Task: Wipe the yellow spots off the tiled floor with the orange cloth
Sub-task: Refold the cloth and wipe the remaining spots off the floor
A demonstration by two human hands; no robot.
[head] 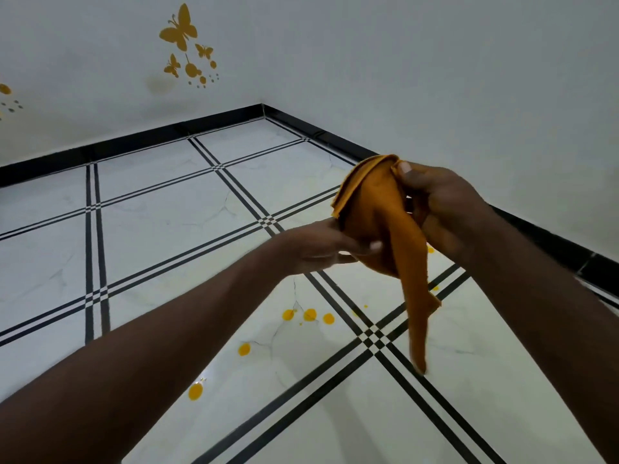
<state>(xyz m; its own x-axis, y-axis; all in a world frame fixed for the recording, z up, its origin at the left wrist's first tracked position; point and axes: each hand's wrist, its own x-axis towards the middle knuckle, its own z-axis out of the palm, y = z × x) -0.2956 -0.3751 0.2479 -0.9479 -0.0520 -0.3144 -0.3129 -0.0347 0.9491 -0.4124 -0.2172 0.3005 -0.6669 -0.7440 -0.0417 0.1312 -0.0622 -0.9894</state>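
Note:
The orange cloth (378, 222) hangs in the air above the floor, held between both hands, one long corner trailing down. My left hand (321, 246) grips its lower left fold from underneath. My right hand (438, 205) pinches its top edge with thumb and fingers. Several yellow spots lie on the white tiled floor (160, 202) below: three in a row (310, 315), one further left (244, 349), one nearer me (195, 391), and small ones (431, 250) behind the cloth.
White tiles are crossed by black stripe lines. A black skirting (207, 123) runs along two white walls that meet in a corner at the back. Yellow butterfly stickers (179, 28) decorate the left wall.

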